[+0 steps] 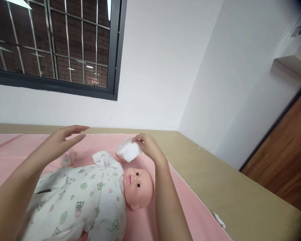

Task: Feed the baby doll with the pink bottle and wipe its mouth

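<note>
A baby doll (139, 188) lies on its back on a pink cloth (141, 224), its head toward the right. It wears a white outfit (75, 197) printed with green and pink figures. Beyond the doll's head, my right hand (146, 144) pinches a white wipe or tissue (129, 150) between thumb and fingers; which of the two I cannot tell. My left hand (71, 135) is raised over the doll's body, fingers stretched out and thumb apart, with nothing in it. Below it on the cloth sits a small, blurred, pinkish see-through object (68, 158).
The cloth covers part of a tan tabletop (203, 174), which meets white walls (163, 67) behind and at the right. A small white crumpled piece (219, 221) lies at the cloth's right edge. A barred window (65, 43) is at upper left, a brown wooden panel (286, 167) at right.
</note>
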`<state>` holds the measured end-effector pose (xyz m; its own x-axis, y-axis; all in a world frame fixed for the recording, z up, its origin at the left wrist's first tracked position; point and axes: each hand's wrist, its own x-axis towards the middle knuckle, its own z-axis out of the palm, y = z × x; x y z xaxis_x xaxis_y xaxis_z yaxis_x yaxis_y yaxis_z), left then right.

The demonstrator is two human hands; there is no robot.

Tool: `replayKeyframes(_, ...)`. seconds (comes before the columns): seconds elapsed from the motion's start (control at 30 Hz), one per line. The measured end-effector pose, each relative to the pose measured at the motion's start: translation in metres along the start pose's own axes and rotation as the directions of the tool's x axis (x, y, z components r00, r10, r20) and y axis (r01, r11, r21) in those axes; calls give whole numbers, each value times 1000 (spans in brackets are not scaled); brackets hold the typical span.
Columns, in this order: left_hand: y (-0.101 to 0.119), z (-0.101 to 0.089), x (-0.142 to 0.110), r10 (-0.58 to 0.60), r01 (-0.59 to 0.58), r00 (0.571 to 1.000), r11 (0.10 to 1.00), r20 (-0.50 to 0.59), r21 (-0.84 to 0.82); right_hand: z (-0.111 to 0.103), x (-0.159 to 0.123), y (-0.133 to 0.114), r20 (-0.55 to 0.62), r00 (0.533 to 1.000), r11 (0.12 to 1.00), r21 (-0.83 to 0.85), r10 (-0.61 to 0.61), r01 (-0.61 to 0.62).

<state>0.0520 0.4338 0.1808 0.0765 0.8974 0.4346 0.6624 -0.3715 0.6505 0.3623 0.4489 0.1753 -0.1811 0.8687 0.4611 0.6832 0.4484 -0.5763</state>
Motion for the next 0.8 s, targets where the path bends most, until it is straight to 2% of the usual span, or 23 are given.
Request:
replayKeyframes(0.07, -15, -13, 6, -86, 86, 996, 996, -1, -22, -5, 3, 22, -35, 993, 993, 21, 115, -114)
replayKeyframes(0.17, -41, -25, 15, -184, 186, 982, 982, -46, 36, -9, 5, 48, -13, 959, 957, 69, 282, -281)
replayKeyframes(0.23, -61, -28, 20, -230, 235, 972, 966, -59, 110, -8, 5, 60, 16, 951, 942, 138, 307, -307)
replayKeyframes(0.3, -82, -28, 25, -262, 269, 963, 946, -63, 182, -3, 6, 68, 41, 961, 914, 300, 273, -272)
replayKeyframes(0.4, -105, -23, 30, -274, 297, 954, 920, -122, 257, 10, 10, 77, 66, 968, 751, 619, 243, -230)
replayKeyframes(0.5, -117, -16, 30, -269, 319, 941, 908, -205, 272, 26, 13, 88, 117, 956, 566, 784, 270, -256)
replayKeyframes(0.6, -122, -11, 28, -252, 314, 939, 906, -234, 283, 39, 11, 100, 206, 924, 497, 794, 321, -350)
replayKeyframes(0.73, -127, -7, 28, -238, 303, 941, 910, -240, 282, 49, 4, 116, 298, 879, 496, 736, 373, -460)
replayKeyframes(0.8, -129, -4, 28, -252, 313, 937, 913, -240, 263, 52, 1, 124, 286, 878, 501, 734, 383, -458)
